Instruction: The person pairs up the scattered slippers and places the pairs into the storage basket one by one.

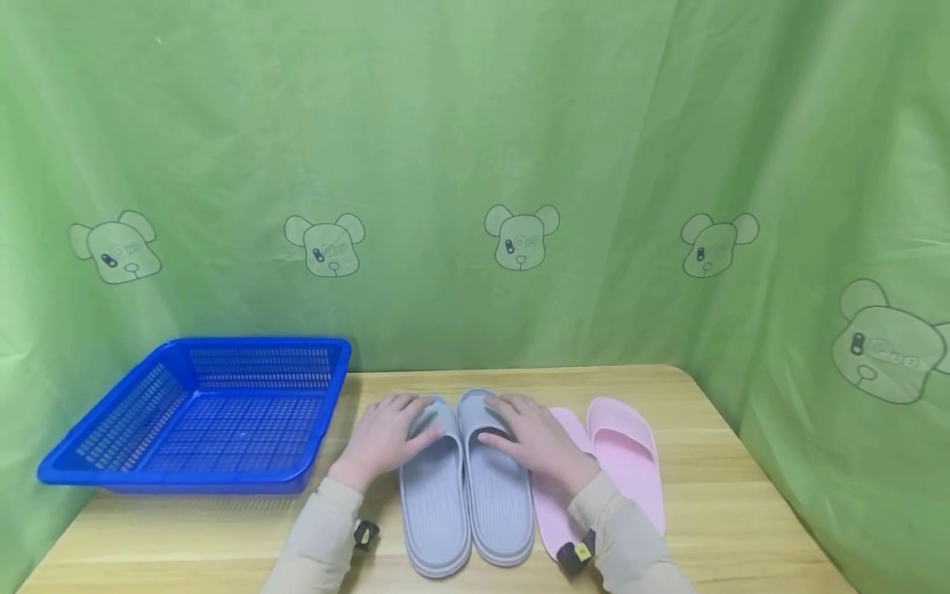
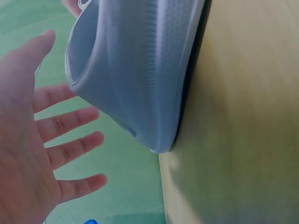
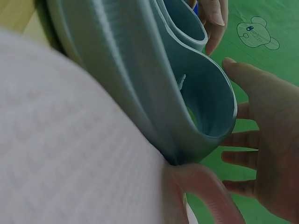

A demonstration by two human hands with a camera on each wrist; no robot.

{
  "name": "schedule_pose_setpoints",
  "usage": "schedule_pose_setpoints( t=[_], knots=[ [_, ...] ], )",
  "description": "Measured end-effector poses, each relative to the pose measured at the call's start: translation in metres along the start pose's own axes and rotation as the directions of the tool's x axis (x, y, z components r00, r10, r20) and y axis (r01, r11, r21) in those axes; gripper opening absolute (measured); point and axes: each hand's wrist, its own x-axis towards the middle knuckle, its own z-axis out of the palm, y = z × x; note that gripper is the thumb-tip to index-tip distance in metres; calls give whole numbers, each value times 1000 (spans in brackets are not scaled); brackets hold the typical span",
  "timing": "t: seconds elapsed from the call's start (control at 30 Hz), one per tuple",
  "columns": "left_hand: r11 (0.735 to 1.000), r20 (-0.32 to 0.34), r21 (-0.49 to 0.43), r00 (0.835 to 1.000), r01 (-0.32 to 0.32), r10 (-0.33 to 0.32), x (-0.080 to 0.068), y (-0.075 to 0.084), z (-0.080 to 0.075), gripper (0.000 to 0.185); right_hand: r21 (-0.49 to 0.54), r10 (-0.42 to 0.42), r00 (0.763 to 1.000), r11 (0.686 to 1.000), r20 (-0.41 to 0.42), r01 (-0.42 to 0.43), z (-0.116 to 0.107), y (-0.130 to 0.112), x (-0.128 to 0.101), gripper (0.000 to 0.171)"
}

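Head view: both hands rest flat on the grey slippers' straps, left hand point(image 1: 386, 437) and right hand point(image 1: 534, 441), right of the blue basket point(image 1: 200, 412), on the worktop point(image 1: 727, 495). Left wrist view: fingers point(image 2: 70, 122) spread beside the grey slipper point(image 2: 140, 70). Right wrist view: the same; best curl fingers under each strap.

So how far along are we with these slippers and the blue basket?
Nothing looks put away: the blue basket holds no slippers. In hand: the left hand and right hand rest with straight fingers on the straps of the grey slippers, which lie side by side on the table. Left: both pairs, including the pink slippers beside them.
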Motion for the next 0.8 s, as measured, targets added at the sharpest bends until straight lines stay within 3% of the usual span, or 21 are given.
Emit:
schedule_pose_setpoints(
  t=[0.3,0.8],
  knots=[
    [1000,107,-10,994,18,-17,-2,4,1,69,20,22,998,1000,66,-23,3,-2,0,69],
    [998,170,-27,984,52,-47,-3,4,10,71,60,68,987,995,145,-78,3,-5,-1,72]
  ],
)
